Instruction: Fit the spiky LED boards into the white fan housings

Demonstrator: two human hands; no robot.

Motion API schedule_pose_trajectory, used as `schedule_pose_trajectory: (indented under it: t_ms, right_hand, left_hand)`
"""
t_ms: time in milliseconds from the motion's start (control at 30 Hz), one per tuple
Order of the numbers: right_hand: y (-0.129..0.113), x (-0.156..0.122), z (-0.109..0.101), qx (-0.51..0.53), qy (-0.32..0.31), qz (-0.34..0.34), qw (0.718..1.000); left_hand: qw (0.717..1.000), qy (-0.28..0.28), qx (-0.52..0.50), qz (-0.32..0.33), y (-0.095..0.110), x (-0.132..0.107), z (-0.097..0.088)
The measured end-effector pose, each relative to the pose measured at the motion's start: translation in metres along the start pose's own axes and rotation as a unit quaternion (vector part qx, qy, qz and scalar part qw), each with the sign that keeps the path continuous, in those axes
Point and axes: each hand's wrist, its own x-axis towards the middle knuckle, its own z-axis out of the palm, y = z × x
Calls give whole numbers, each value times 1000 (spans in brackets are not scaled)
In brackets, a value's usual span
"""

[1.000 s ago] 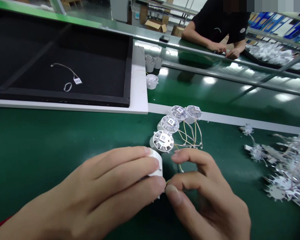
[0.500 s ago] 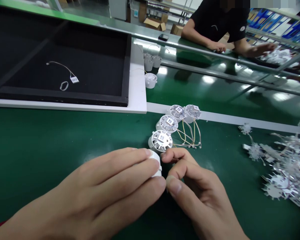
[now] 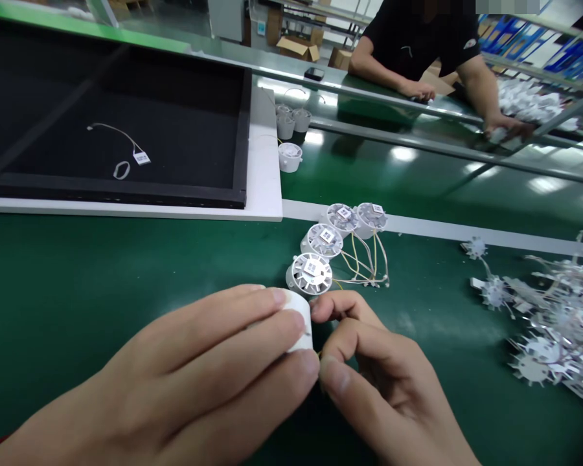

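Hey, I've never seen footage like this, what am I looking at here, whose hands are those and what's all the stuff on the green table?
The picture comes from a camera worn on a person's head, looking down at their own two bare hands. The left hand wraps around a small white plastic cup-shaped housing. The right hand pinches at its rim, where a bit of thin yellow wire shows. Both rest over a green table mat.

Just beyond the fingers stand four similar round white housings with finned inserts, joined by yellowish wires. To the right lies a pile of silvery star-shaped metal parts. At upper left is a large shallow black tray holding a stray wire. Across the bench, another person in a black shirt handles white parts.
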Motion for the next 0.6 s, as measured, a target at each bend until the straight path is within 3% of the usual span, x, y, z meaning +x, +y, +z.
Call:
schedule_pose_trajectory:
  t_ms: [67, 133, 333, 400, 500, 600]
  right_hand:
    - [-3, 3, 0, 12, 0, 23, 1000]
    - [-4, 6, 0, 23, -1, 41, 999]
    - [-2, 10, 3, 29, 18, 46, 998]
    - [-2, 8, 4, 18, 34, 37, 999]
    - [-3, 4, 4, -1, 54, 13, 998]
    - [-3, 2, 3, -19, 59, -13, 998]
  left_hand:
    - [999, 4, 28, -16, 7, -1, 1]
    - [999, 3, 48, 10, 10, 1, 1]
    - [996, -22, 23, 86, -7, 10, -5]
    - [998, -28, -13, 57, -11, 7, -4]
    - [997, -24, -69, -34, -11, 0, 0]
    - [990, -40, -121, -59, -10, 0, 3]
